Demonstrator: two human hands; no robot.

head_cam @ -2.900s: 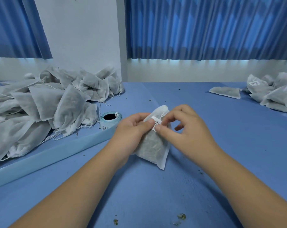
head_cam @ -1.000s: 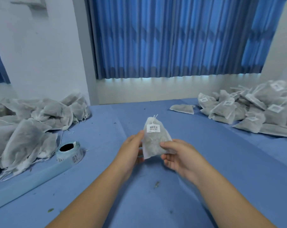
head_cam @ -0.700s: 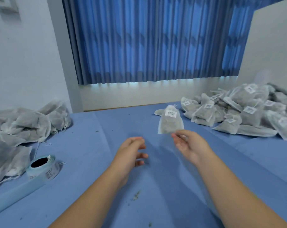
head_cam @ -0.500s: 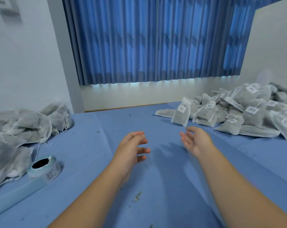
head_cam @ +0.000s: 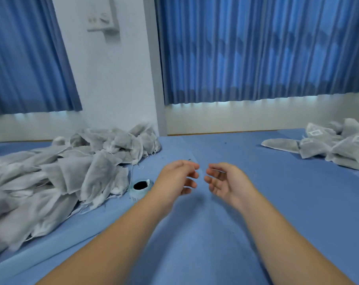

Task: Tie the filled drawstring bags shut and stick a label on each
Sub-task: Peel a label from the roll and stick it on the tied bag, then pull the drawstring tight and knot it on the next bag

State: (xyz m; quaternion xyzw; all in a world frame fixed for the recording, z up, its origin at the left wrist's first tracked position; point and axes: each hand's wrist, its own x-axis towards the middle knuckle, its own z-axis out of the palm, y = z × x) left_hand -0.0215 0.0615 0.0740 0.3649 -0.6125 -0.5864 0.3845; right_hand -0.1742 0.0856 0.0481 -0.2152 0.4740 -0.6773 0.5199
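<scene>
A: What are the hands gripping?
B: Nothing. The left hand [head_cam: 177, 177] and right hand [head_cam: 225, 182] are hovering over the table [head_cam: 287, 202], fingers loosely curled, fingertips facing and close but apart.
A: Where are the bags lying?
B: The left heap [head_cam: 71, 173] is sitting beside the roll [head_cam: 141, 187]. The right heap [head_cam: 338, 145], at the far right, is showing labels.
</scene>
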